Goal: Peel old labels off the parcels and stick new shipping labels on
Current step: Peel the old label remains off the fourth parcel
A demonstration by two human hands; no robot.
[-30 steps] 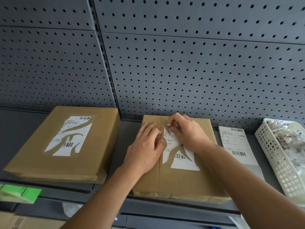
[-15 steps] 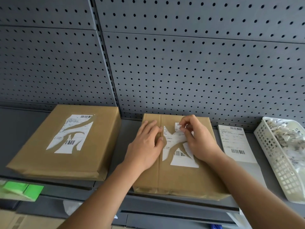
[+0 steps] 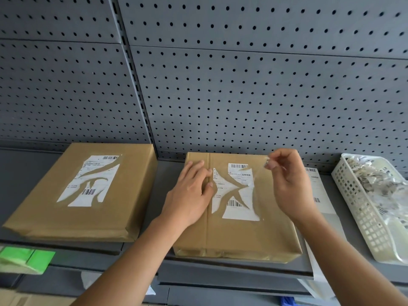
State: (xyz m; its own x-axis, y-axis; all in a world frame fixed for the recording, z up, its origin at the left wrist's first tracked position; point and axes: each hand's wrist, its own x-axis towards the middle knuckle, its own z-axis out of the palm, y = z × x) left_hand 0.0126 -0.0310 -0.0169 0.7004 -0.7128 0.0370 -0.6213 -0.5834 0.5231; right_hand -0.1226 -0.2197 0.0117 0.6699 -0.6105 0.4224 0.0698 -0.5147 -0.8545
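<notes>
A left parcel (image 3: 77, 195) lies flat on the shelf (image 3: 22, 164), its torn label (image 3: 92, 180) face up, likely awaiting its turn. The left grip (image 3: 189, 195) rests flat, fingers straight, on the middle parcel (image 3: 238, 230), thumb tip at the label's edge. I judge it pins the parcel so the pull cannot lift it. That parcel sits between the two arms, its long axis running away from the person toward the pegboard (image 3: 242, 96). Its old label (image 3: 236, 191) runs the same way, with one barcode far and one near, and is torn into jagged pieces. The right grip (image 3: 289, 186) pinches a thin strip (image 3: 258, 174) between thumb and forefinger, raised over the parcel's far right corner, with the strip's lower end at the label's middle. A fresh label (image 3: 318, 188) lies just right of the parcel, handy for sticking. The basket (image 3: 362, 217) at far right holds scraps (image 3: 379, 180), probably peelings.
</notes>
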